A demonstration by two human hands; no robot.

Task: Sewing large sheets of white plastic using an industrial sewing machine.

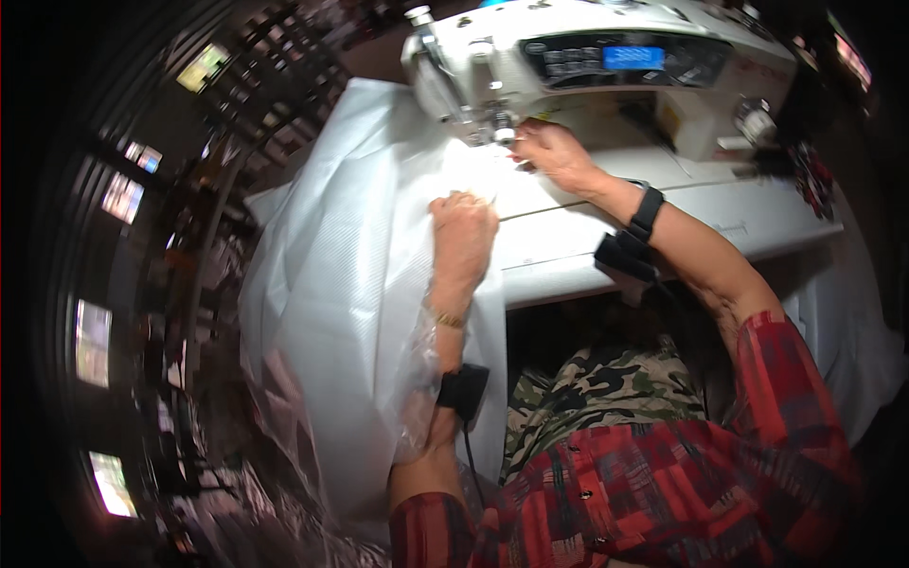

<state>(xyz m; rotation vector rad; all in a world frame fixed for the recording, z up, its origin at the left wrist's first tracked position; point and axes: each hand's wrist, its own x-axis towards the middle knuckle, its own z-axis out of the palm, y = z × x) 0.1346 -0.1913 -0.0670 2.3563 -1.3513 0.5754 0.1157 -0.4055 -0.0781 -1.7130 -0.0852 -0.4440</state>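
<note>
A white sewing machine [620, 28] stands at the top with its lamp lit over the needle area [502, 133]. A large white woven-textured sheet [350, 275] runs from under the needle down the left side. My left hand [464, 237] rests on the sheet just below the needle, its fingers bent together and gripping the material; glare washes out the fingertips. My right hand [559, 156] is right beside the needle and presser foot, with the fingers curled in a pinch. Whatever lies between those fingers is too small and bright to make out.
The machine's white bed and table edge [663, 222] extend to the right. Clear plastic film [417, 379] hangs by my left forearm. A black band [646, 213] is on my right wrist, a black box [462, 391] on my left forearm. Dark cluttered shelving [275, 66] is at the left.
</note>
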